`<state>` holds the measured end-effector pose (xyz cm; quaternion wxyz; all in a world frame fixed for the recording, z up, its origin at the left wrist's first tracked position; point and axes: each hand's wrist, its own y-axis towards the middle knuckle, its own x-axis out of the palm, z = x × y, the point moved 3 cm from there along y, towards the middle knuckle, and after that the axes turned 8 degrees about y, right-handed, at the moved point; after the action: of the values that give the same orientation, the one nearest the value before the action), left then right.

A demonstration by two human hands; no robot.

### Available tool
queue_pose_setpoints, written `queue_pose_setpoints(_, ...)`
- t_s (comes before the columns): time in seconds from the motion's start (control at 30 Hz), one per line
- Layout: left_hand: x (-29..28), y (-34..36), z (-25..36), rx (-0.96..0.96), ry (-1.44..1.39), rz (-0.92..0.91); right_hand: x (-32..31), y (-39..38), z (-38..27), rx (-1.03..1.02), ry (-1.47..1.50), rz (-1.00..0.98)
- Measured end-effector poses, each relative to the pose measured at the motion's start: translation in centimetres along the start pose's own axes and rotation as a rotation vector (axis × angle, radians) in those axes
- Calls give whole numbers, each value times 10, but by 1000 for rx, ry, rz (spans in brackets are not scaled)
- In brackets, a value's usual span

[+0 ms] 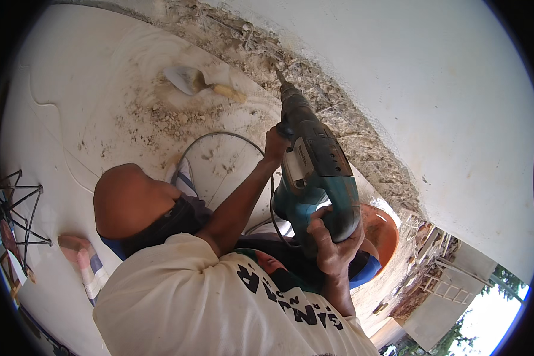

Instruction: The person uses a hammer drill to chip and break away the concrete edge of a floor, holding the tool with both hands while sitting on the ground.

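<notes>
drill: teal rotary hammer (314,178), centre, bit against the chipped wall strip (338,113) far right
left hand (275,144): clamped on the front barrel
right hand (332,240): clamped on the rear handle
nearby: trowel (199,82) far left in rubble
tip: keep bit square, lean in steadily

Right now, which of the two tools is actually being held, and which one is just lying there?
The teal and black rotary hammer drill is held, left hand near its front, right hand on the rear handle. The trowel with the wooden handle lies untouched among rubble on the floor.
</notes>
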<state>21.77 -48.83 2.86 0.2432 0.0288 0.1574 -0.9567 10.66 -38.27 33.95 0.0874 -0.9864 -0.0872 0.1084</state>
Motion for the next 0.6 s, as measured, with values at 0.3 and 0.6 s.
queue_pose_setpoints(0.3, 20, 33, -44, -184, -589, -92, 45, 43, -50, 30, -235, -145)
queue_pose_setpoints(0.6, 21, 29, 9, -382, -864, -107, 48, 80, -81, 169, -165, -93)
